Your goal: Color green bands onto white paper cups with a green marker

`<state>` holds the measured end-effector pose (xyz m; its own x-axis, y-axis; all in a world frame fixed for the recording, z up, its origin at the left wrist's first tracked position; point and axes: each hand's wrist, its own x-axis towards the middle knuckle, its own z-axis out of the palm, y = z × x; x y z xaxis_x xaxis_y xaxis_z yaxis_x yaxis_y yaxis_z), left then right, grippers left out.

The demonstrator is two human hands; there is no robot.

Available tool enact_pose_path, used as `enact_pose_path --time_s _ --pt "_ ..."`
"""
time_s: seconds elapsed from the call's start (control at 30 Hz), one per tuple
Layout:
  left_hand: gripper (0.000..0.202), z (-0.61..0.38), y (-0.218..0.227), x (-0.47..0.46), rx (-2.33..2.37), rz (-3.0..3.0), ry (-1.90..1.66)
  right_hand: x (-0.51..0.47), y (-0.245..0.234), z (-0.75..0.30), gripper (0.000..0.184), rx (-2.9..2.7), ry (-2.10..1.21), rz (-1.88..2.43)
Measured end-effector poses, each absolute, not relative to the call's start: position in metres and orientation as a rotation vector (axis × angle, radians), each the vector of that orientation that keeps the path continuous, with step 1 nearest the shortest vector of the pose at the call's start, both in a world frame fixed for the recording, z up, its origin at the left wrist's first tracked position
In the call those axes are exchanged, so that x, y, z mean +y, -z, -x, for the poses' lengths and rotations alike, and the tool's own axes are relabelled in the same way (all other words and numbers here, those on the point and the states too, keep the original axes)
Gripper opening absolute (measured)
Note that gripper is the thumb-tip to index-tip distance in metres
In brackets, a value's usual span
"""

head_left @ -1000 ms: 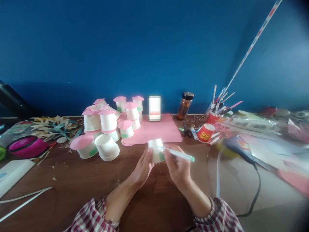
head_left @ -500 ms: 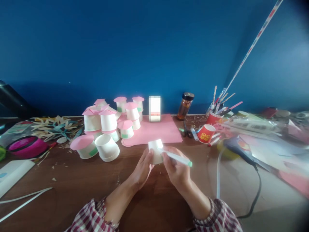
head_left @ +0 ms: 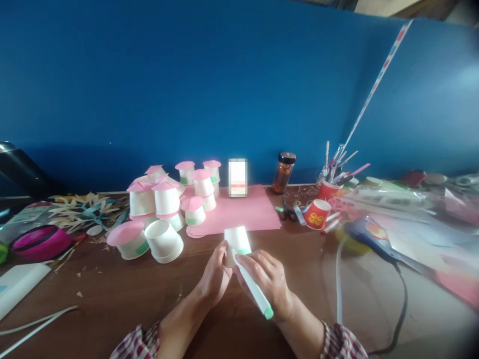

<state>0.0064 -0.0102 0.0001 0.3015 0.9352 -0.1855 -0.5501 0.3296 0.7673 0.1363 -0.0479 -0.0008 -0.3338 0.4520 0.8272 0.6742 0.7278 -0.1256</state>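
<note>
My left hand (head_left: 215, 276) is closed around a small white paper cup (head_left: 235, 235), held above the brown table in front of me. A green patch shows on the cup's side, close to my right fingers. In my right hand (head_left: 275, 280) is a white marker with a green end (head_left: 254, 290). Its tip points at the cup wall, though whether it touches is hard to see. To the left, a bare white paper cup (head_left: 164, 241) stands beside a cup with a pink paper top (head_left: 129, 240) and a green mark.
Several stacked cups with pink pointed roofs (head_left: 166, 197) stand at back left. Pink paper sheets (head_left: 247, 214) lie in the middle. On the right are a jar (head_left: 283, 174), scissors (head_left: 288, 212), a red cup (head_left: 318, 214) and a blue glue gun (head_left: 368, 234) with its cord.
The marker has swung from pointing sideways to a steeper slant, its green end now nearer me. The cup has tilted, and a green patch is now visible on it.
</note>
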Motion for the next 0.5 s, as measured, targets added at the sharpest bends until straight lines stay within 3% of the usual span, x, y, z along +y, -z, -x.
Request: enact_pose_path --time_s 0.5 --pt "0.026 -0.005 0.003 -0.009 0.708 -0.638 -1.081 -0.049 0.004 -0.135 0.035 -1.942 0.322 0.795"
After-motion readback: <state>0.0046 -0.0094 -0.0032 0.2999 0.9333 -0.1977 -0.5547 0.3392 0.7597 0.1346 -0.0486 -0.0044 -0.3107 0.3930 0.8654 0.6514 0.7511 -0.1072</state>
